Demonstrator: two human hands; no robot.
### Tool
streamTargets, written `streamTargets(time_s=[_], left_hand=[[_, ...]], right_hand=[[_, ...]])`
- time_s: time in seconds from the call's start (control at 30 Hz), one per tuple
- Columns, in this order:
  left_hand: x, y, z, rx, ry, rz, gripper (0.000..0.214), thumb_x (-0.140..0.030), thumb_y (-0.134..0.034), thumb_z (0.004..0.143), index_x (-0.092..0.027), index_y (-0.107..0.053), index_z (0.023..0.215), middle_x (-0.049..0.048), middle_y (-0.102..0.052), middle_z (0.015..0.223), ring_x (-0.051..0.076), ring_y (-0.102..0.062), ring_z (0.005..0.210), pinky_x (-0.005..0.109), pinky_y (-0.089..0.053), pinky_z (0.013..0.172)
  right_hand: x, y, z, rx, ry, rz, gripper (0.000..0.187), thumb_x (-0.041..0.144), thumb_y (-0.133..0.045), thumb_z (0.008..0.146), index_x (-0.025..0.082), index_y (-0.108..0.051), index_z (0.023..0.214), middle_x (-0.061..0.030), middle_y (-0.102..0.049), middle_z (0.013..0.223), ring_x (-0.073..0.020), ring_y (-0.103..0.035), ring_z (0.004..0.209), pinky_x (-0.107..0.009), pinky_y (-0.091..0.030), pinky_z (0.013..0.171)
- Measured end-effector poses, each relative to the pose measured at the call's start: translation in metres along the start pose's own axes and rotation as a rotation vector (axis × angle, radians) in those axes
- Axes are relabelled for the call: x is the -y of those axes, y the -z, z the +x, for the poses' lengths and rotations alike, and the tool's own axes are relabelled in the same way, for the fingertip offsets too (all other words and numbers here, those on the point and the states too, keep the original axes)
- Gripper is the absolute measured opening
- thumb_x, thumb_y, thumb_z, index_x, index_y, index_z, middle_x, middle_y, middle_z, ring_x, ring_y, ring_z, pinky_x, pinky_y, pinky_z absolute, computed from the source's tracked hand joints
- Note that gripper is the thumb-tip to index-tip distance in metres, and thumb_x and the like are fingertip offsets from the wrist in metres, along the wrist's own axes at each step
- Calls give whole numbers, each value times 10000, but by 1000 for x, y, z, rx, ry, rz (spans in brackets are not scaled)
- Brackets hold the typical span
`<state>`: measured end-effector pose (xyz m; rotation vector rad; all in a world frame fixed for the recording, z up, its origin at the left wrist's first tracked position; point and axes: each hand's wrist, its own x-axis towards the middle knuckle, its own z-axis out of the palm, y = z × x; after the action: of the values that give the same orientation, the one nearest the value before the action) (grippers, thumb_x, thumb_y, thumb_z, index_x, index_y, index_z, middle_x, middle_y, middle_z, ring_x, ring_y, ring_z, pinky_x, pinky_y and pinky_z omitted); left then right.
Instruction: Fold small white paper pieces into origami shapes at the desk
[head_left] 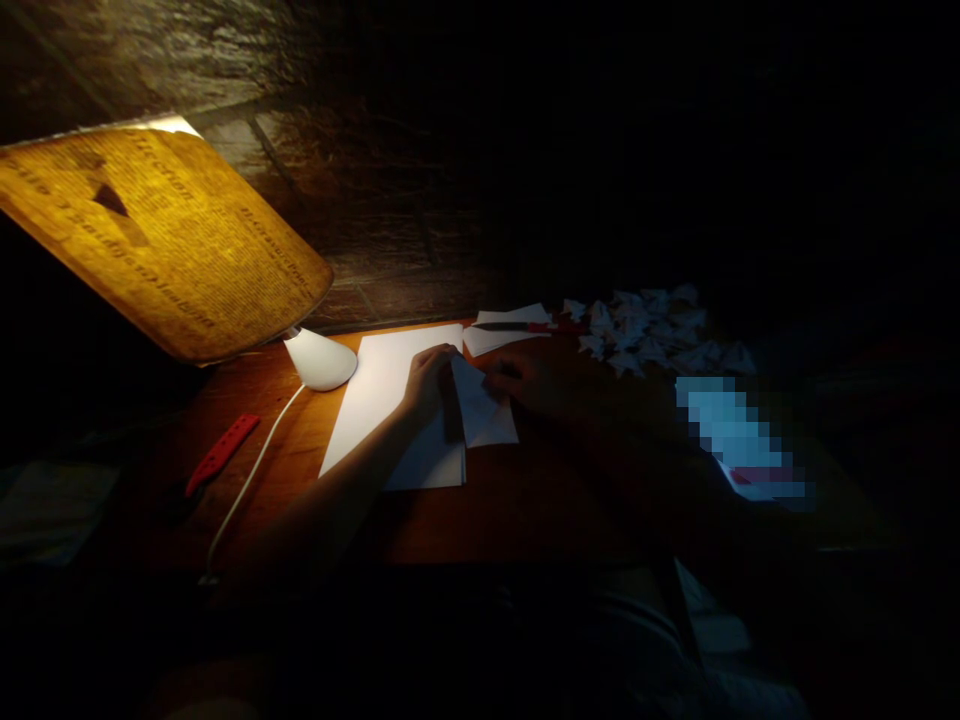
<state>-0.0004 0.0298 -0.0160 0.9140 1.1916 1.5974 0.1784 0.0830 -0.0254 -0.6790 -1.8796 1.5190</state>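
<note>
I see the left hand (427, 385) gripping the folded paper (487, 415) right of the lamp (321, 358), the right hand (525, 385) touching it, I cannot tell how

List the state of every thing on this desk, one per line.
Lamp: lit.
Folded paper: partly folded, between both hands.
Left hand: on its left edge.
Right hand: shadowed, at its right edge.
Flat sheets: unfolded, stacked.
Knife: lying on a paper scrap, untouched.
Small folded pieces: heaped together.
Red strip: lying flat, untouched.
</note>
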Motion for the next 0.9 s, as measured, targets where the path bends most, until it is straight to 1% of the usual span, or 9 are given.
streamTargets(time_s=[0.1, 0.3, 0.47, 0.57, 0.7, 0.9], left_hand=[[-1, -2, -1, -10, 3, -5, 354, -310, -734, 705, -179, -445, 548, -61, -364, 517, 63, -350, 447, 199, -263, 433], [-1, -3, -2, -7, 2, -12, 383, -330, -759, 734, -178, -454, 558, -60, -376, 522, 63, -376, 443, 204, -284, 438], [-1, -1, -2, 15, 1, 12, 410, -346, -797, 688, -181, -447, 550, -63, -374, 513, 60, -356, 436, 212, -250, 428], [-2, -1, -3, 21, 13, 9, 411, -346, -795, 702, -182, -448, 555, -62, -379, 512, 62, -364, 431, 211, -259, 426], [-4, -2, -4, 15, 23, 6, 397, -325, -787, 732, -176, -461, 561, -59, -390, 514, 63, -383, 431, 203, -273, 424], [-4, -2, -3, 9, 1, -12, 381, -322, -771, 712, -176, -463, 542, -59, -376, 505, 63, -369, 430, 197, -273, 422]], right_hand=[[-1, 0, 0, -1, -15, 15, 177, 340, -656, 772, 175, -641, 837, -19, -654, 803, -158, -577, 731, -307, -451, 704], [2, 1, -2, -1, 3, -15, 158, 342, -639, 780, 186, -612, 784, 5, -623, 732, -143, -539, 688, -283, -433, 663], [2, 0, -1, -6, 12, 2, 137, 323, -629, 771, 197, -585, 741, 12, -604, 698, -139, -532, 656, -287, -430, 650], [1, -1, 0, -11, 7, 7, 111, 303, -620, 774, 197, -595, 757, 0, -622, 716, -150, -548, 670, -295, -435, 647], [3, -1, -1, -5, 5, 4, 113, 303, -622, 774, 195, -592, 754, 5, -604, 714, -151, -542, 675, -296, -433, 649], [1, -1, -1, -13, 9, -12, 137, 324, -635, 782, 191, -612, 765, -2, -614, 733, -151, -542, 690, -305, -437, 678]])
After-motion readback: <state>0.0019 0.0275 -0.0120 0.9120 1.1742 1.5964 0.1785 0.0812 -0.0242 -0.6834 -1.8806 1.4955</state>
